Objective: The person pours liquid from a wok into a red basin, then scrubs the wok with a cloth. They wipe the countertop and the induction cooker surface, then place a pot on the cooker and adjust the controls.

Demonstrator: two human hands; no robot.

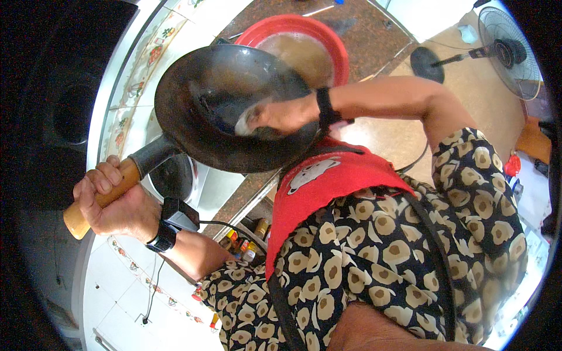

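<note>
A dark metal wok (210, 153) is tilted up in front of me, its inner side towards the camera. My left hand (116, 199) grips its wooden handle (75, 223), with the fingers wrapped around it. Inside the wok, my right hand (281, 116) presses a whitish cloth or wiping pad (244, 122) to the metal; motion blur hides which it is. Behind the wok stands a red plastic basin (340, 57) of cloudy brownish water (303, 52), partly covered by the wok and my right forearm.
The brown stone countertop (373, 33) carries the basin. Below the handle is a round dark pan or burner (172, 177). A black cable (228, 224) runs from a device at my left wrist. Several bottles (246, 248) stand under the counter. A floor fan (505, 52) is at right.
</note>
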